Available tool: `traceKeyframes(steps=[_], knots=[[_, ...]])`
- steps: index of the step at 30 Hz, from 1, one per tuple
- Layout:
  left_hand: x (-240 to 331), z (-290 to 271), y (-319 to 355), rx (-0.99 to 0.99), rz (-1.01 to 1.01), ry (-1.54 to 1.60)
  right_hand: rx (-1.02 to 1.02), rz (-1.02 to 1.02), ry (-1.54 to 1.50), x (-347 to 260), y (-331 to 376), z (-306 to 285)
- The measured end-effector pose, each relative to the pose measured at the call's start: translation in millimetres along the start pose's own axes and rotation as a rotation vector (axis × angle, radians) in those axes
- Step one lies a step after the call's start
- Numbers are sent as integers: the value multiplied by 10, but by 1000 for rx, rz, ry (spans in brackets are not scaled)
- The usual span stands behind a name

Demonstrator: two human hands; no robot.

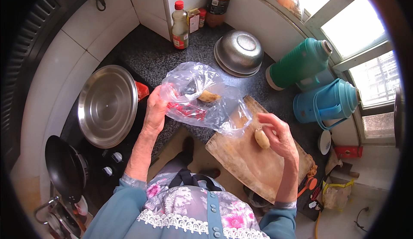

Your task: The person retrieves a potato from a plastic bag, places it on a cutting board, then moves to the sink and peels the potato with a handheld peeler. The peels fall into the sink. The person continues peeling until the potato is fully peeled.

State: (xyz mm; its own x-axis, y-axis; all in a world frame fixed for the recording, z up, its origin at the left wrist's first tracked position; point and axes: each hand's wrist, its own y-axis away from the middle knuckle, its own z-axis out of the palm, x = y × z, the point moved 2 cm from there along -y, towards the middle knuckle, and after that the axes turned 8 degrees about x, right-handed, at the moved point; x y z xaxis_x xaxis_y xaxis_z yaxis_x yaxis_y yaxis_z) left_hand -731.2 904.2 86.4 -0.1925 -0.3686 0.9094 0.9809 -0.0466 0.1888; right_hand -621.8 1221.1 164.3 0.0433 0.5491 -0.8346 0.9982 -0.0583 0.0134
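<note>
My left hand (157, 108) is closed on the left side of a crumpled clear plastic bag (234, 110) with red printing. A yellowish-brown piece of produce (209, 96) shows through the plastic; its kind is not clear. On the right, my right hand (279, 135) is bent over a wooden cutting board (241, 153), with thumb and fingers apart. Close beside the thumb is a small tan oblong vegetable (262, 139) that looks like a potato. The bag's right end hangs over the board's far left corner.
A lidded pan (107, 105) and a black wok (64, 166) stand on the left. Behind the bag are an upturned metal colander (239, 52) and a red-capped bottle (180, 26). Green (299, 62) and blue (325, 101) thermos flasks stand right, by the window. An orange spoon (309, 185) lies beside the board.
</note>
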Motion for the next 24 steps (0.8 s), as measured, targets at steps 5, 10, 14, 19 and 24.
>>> traceKeyframes(steps=[5, 10, 14, 19, 24], knots=[[-4, 62, 13, -11, -16, 29, -262, -470, 142, -705, -640, 935], [-24, 76, 53, -60, 11, 60, -318, -298, 678, -15, -1277, 1826], [-22, 74, 55, -106, -3, 93, -128, -366, 619, 270, -1493, 1964], [-22, 57, -9, -116, -22, 123, -56, -473, 580, 191, -1576, 1893], [234, 216, -15, -302, -105, 10, 35, -470, 601, 695, -1621, 1837]])
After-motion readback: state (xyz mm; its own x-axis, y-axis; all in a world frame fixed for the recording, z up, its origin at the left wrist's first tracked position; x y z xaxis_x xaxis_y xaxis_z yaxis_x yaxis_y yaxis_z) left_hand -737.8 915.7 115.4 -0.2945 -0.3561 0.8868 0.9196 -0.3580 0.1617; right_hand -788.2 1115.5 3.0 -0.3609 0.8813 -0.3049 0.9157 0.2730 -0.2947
